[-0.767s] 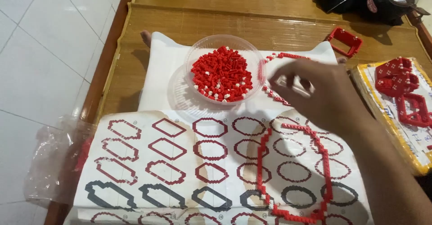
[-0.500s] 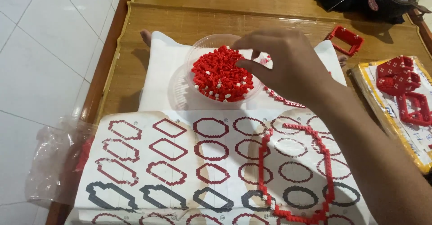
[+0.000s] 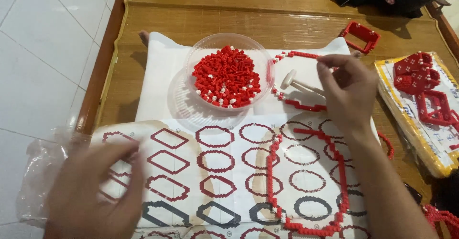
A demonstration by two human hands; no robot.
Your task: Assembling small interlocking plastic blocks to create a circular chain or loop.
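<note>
**Hands over red brick rings on a pattern sheet**

Head view: the right hand hovers, fingers pinched over a thin ring of small red bricks and a small white mallet, just right of the clear plastic bowl of red and white bricks. Whether it grips a brick cannot be told. The left hand, blurred and loosely curled, rests on the printed pattern sheet, grasping nothing.

Red & white bricks in clear bowl; white sheet w/ red & black ring outlines.
</note>
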